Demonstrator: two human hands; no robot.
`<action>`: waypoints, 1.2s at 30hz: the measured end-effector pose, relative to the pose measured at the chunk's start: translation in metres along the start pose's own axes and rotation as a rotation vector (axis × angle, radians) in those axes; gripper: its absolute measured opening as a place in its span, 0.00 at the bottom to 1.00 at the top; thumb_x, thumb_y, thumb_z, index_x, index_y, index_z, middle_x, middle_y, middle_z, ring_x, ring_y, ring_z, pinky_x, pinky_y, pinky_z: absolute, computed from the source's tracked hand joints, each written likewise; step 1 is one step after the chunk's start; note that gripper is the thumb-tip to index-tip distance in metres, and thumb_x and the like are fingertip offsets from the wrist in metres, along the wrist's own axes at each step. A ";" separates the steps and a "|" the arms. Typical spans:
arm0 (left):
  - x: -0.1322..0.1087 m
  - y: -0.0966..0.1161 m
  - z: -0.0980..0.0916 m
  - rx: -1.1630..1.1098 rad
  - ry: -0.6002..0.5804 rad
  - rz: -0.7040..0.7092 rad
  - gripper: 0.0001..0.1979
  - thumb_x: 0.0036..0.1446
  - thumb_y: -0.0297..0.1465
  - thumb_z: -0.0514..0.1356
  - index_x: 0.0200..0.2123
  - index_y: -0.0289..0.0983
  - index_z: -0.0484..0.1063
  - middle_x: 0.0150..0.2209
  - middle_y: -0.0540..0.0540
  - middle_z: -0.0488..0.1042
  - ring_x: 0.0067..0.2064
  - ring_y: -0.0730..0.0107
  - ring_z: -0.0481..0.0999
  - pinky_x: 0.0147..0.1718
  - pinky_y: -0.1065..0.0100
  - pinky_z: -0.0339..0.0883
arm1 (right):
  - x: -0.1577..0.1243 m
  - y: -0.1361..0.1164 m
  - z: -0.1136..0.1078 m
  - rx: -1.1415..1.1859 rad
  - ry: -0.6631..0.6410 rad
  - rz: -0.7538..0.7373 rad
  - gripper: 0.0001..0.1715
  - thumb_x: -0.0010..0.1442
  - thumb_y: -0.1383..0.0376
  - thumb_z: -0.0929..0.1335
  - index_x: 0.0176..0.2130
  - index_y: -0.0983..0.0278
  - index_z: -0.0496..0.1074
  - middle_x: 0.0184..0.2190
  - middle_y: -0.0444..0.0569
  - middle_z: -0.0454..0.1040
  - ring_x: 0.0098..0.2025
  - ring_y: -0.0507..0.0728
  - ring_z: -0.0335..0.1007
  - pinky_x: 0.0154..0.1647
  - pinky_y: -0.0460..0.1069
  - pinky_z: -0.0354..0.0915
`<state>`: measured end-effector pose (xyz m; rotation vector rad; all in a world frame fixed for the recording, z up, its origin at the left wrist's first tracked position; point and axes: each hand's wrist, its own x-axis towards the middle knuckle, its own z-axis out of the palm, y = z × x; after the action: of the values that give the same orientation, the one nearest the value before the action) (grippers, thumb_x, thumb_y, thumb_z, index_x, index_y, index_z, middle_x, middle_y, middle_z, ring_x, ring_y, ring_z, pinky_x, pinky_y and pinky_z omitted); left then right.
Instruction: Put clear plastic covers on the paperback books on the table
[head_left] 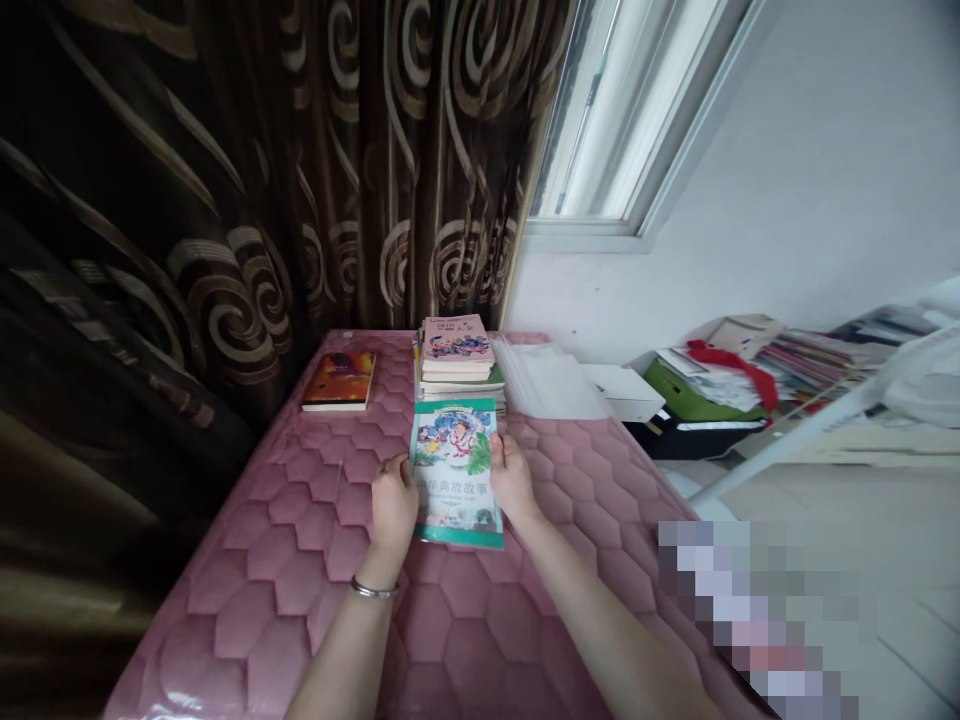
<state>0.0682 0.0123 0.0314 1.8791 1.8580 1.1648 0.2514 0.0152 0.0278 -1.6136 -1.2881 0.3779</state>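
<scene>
A green-bordered picture book [456, 472] lies flat on the pink quilted surface [300, 560] in front of me. My left hand [393, 500] grips its left edge, fingers curled round it, with a metal bangle on the wrist. My right hand [511, 478] grips the book's right edge the same way. Just beyond the book stands a stack of books [457, 362] with a pink cover on top.
An orange book [340, 381] lies alone at the far left of the surface. Clear plastic sleeves [547, 380] lie right of the stack. A dark patterned curtain [225, 200] hangs behind. On the floor to the right are a white box [626, 392] and piles of papers [750, 370].
</scene>
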 end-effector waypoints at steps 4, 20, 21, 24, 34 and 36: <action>0.001 0.003 -0.003 0.004 -0.053 -0.089 0.14 0.63 0.26 0.48 0.36 0.34 0.73 0.32 0.38 0.78 0.34 0.64 0.78 0.30 0.70 0.64 | 0.001 -0.002 0.000 -0.006 0.000 0.026 0.25 0.63 0.49 0.51 0.32 0.61 0.64 0.27 0.49 0.72 0.30 0.57 0.68 0.31 0.48 0.60; 0.002 -0.011 0.016 0.387 -0.212 -0.033 0.22 0.60 0.21 0.44 0.57 0.20 0.61 0.43 0.25 0.74 0.38 0.57 0.79 0.32 0.67 0.71 | 0.007 0.001 0.025 -0.388 -0.316 0.170 0.23 0.67 0.62 0.53 0.39 0.69 0.72 0.36 0.61 0.77 0.39 0.60 0.75 0.35 0.48 0.63; 0.000 -0.010 0.017 0.390 -0.201 -0.017 0.22 0.60 0.21 0.44 0.57 0.19 0.60 0.44 0.23 0.73 0.38 0.55 0.78 0.33 0.65 0.71 | 0.007 0.000 0.025 -0.399 -0.326 0.159 0.23 0.67 0.62 0.53 0.39 0.69 0.72 0.36 0.61 0.78 0.39 0.61 0.76 0.35 0.48 0.64; -0.009 -0.003 0.017 0.403 -0.140 -0.007 0.22 0.60 0.23 0.47 0.57 0.20 0.61 0.50 0.20 0.67 0.44 0.50 0.76 0.38 0.58 0.71 | 0.008 -0.001 0.025 -0.425 -0.347 0.132 0.24 0.67 0.62 0.53 0.39 0.70 0.72 0.34 0.63 0.78 0.39 0.62 0.76 0.35 0.49 0.64; -0.031 0.018 0.026 0.462 -0.336 0.210 0.29 0.61 0.37 0.47 0.63 0.30 0.55 0.65 0.36 0.51 0.66 0.53 0.49 0.63 0.50 0.40 | 0.007 -0.007 0.028 -0.510 -0.377 0.086 0.19 0.66 0.64 0.57 0.41 0.72 0.71 0.35 0.65 0.77 0.38 0.61 0.76 0.38 0.50 0.66; -0.030 0.016 0.028 0.475 -0.354 0.200 0.31 0.61 0.39 0.46 0.64 0.29 0.53 0.66 0.36 0.48 0.67 0.53 0.46 0.63 0.50 0.39 | 0.006 -0.010 0.026 -0.530 -0.377 0.085 0.19 0.66 0.63 0.57 0.41 0.72 0.72 0.35 0.65 0.76 0.38 0.61 0.76 0.39 0.51 0.66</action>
<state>0.1025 -0.0085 0.0133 2.3759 1.8845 0.4031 0.2290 0.0329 0.0266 -2.1164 -1.7080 0.4308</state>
